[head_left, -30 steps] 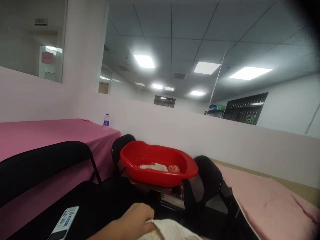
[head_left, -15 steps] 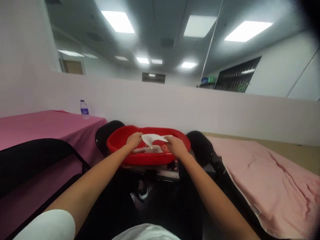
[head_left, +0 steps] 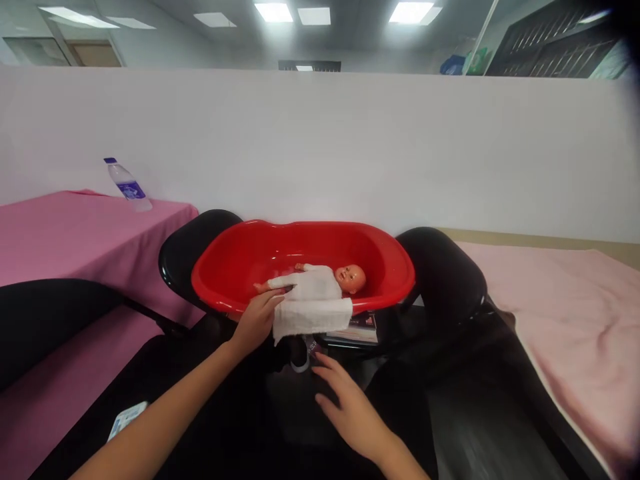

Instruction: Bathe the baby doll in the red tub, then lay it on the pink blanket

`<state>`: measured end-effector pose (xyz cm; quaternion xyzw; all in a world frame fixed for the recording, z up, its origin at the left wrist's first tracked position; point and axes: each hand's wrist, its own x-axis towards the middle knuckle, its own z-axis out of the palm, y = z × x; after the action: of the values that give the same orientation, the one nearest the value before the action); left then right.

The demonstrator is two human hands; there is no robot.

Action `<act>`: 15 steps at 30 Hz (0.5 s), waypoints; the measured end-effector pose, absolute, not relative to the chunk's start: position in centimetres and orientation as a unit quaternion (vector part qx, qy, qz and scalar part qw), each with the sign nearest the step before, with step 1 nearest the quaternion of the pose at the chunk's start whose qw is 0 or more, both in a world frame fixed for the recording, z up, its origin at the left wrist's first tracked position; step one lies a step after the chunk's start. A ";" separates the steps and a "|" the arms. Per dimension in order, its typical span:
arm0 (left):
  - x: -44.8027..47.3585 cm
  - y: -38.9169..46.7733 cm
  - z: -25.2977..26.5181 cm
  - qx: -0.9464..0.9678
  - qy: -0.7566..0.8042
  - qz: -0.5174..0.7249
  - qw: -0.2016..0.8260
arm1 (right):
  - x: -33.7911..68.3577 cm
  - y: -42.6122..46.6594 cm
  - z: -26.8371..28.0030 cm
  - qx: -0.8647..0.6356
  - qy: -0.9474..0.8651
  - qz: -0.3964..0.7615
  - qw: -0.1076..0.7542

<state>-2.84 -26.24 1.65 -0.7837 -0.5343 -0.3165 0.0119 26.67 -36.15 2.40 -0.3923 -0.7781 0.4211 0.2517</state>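
Observation:
A red baby bathtub (head_left: 390, 263) stands ahead of me, with a baby doll (head_left: 351, 277) lying in it on its back, head to the right. The doll's body is in white. Over the tub's near rim hangs a white cloth (head_left: 313, 317), its upper part hard to tell from the doll's white covering. My left hand (head_left: 257, 321) is closed on the cloth's left edge at the rim. Lower and to the right, my right hand (head_left: 350, 407) is open with spread fingers, apart from the cloth and holding nothing.
Black chairs (head_left: 445, 280) flank the tub. On the left, a pink-covered table (head_left: 60, 233) bears a water bottle (head_left: 129, 187). A pink sheet (head_left: 560, 320) lies at right. Below the tub is a printed box or book (head_left: 363, 328); a phone-like object (head_left: 127, 419) lies lower left.
The white cloth, stretched between both hands above the tub, now drapes over the near rim. My right hand has let go and drawn back toward me. The view has tilted down.

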 end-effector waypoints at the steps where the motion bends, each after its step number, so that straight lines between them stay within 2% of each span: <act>1: -3.2 -25.1 2.1 -0.772 -0.548 -0.322 -0.008 | 27.1 -34.8 3.3 -0.388 -0.751 0.457 0.278; 4: -4.7 -20.2 2.9 -0.730 -0.627 -0.262 -0.074 | 28.0 -27.9 6.4 -0.408 -0.657 0.495 0.395; 7: -5.7 -15.3 1.7 -0.721 -0.674 -0.118 -0.110 | 27.7 -18.4 8.6 -0.465 -0.524 0.456 0.549; 9: -5.9 -13.1 0.2 -0.731 -0.666 -0.017 -0.147 | 26.8 -12.3 8.7 -0.471 -0.514 0.423 0.579; 13: -5.7 -11.1 -2.7 -0.737 -0.644 0.090 -0.181 | 25.5 -3.9 6.4 -0.602 -0.532 0.367 0.469; 15: -5.7 -10.5 -3.8 -0.735 -0.640 0.100 -0.200 | 25.6 -2.0 5.0 -0.636 -0.587 0.354 0.355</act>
<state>-5.69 -10.48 -3.75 -0.7354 -0.6396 0.1002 -0.2001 25.56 -1.99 5.01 -0.6356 -0.5873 0.3538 0.3549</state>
